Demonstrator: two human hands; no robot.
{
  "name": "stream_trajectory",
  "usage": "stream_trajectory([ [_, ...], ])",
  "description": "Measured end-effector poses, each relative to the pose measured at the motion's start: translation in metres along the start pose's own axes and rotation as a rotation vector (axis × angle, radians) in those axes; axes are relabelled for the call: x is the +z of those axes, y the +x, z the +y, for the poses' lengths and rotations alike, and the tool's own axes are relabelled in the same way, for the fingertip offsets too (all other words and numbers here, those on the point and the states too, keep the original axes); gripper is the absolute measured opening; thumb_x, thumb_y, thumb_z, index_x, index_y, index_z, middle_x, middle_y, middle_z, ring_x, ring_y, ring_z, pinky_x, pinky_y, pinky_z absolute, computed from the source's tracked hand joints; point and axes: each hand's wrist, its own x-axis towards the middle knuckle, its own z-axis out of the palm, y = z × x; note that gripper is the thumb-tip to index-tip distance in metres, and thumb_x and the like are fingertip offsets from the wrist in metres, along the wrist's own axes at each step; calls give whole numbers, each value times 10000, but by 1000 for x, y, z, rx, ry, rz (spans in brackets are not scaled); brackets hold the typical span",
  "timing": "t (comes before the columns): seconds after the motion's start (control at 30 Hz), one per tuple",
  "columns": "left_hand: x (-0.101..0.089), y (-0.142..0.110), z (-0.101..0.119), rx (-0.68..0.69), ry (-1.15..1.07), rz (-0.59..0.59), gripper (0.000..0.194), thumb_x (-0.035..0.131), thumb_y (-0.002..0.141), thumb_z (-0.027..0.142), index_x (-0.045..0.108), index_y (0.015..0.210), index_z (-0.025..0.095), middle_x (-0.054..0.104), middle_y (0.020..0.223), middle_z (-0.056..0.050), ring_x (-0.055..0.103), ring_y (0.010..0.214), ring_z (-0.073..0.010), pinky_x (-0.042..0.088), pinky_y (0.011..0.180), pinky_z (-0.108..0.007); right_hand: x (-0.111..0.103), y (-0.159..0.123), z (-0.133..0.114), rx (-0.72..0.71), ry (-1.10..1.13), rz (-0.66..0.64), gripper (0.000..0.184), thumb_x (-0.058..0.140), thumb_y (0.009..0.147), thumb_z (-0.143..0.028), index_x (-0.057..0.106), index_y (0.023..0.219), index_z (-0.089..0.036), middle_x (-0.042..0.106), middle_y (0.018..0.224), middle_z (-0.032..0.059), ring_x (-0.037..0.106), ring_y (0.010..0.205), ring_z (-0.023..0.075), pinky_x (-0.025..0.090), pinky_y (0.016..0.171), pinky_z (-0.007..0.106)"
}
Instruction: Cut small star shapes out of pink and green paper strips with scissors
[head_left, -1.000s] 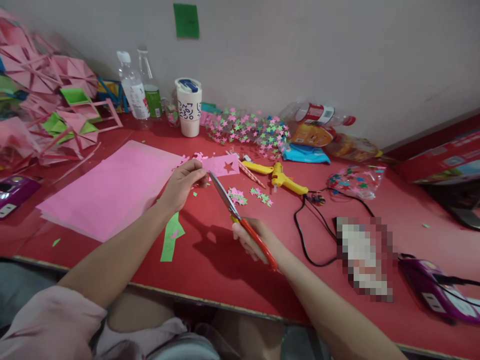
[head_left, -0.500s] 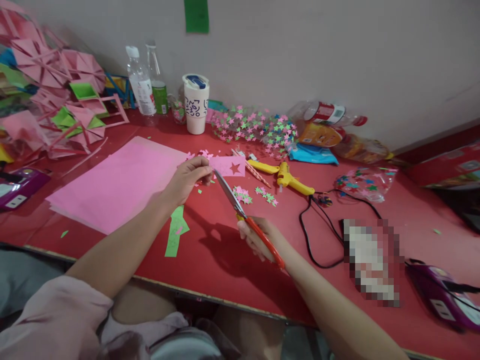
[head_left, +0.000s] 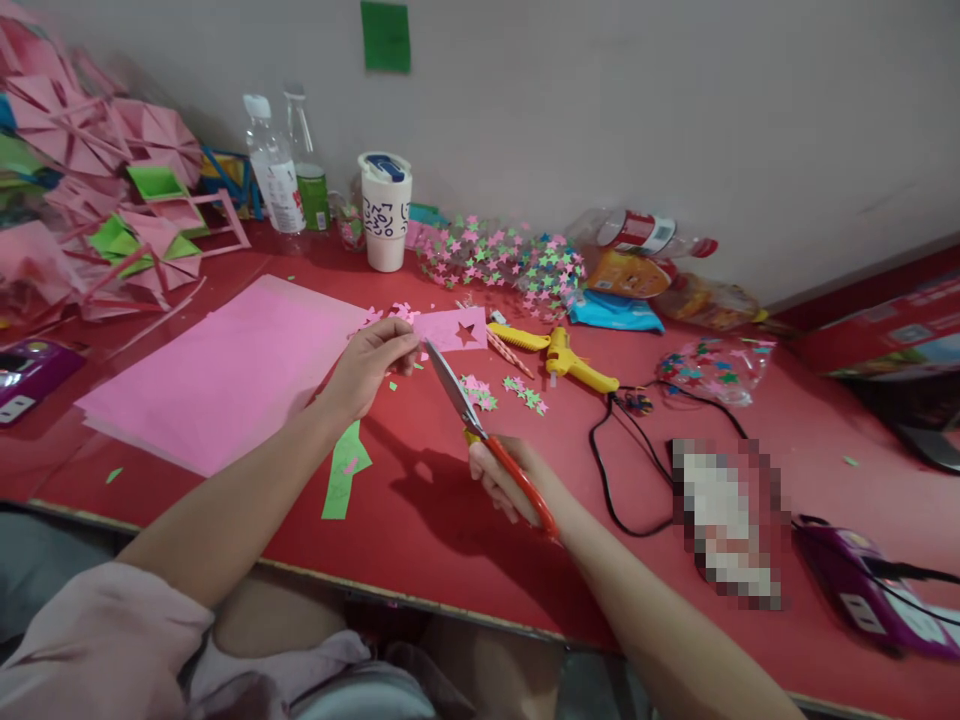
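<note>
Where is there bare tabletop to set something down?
Free: red tabletop between the green paper and the right hand, and between right forearm and the black cord. Crowded: along the wall, with clear bottle, white tumbler and blue packet.

A loose, creased, pale pink sleeve (head_left: 112, 630) ends above the bare left forearm (head_left: 251, 500).

head-worn camera faces forward (and down), over the table (head_left: 390, 560)

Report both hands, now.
Left hand: closed, pinching the pink paper strip.
Right hand: closed around the handles of the scissors.
</note>
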Motion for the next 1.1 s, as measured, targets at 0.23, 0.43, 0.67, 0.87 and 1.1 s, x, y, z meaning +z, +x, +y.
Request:
stream_trajectory([
  [0.23,-1,0,5,47,79,10,153,620,737,189,575,590,193,447,443,56,390,426,-54,321,451,-210,-3,-3,1,-42,-43,-38,457,452,835,-638,470,690,-204,373,370,-99,379,294,72,378,408,224],
  [0.43,-3,1,4,57,111,3,156,614,732,176,567,584,189,439,439,60,388,422,-49,316,453,-207,-3,-2,-1,-22,-35,-27,467,505,803,-653,464,673,-205,373,370,-102,364,292,65,379,399,221],
  [0.67,-3,2,3,63,139,-4,141,615,734,198,571,601,187,444,449,60,382,421,-50,315,452,-209,-3,-1,-1,-1,-23,-5,493,501,780,-683,462,660,-206,375,388,-95,362,293,66,340,355,210],
  [0.87,-1,0,6,53,134,-12,140,602,731,203,569,596,190,444,450,57,378,420,-53,308,445,-211,-3,0,0,1,-9,-24,494,474,790,-683,462,661,-207,364,375,-92,352,294,69,314,331,197],
  [1.1,-2,0,5,47,130,1,128,584,738,184,565,611,192,469,468,55,403,429,-53,310,439,-204,-4,-2,-1,-17,-39,-18,472,465,813,-653,451,660,-206,370,373,-95,364,293,65,334,373,207],
])
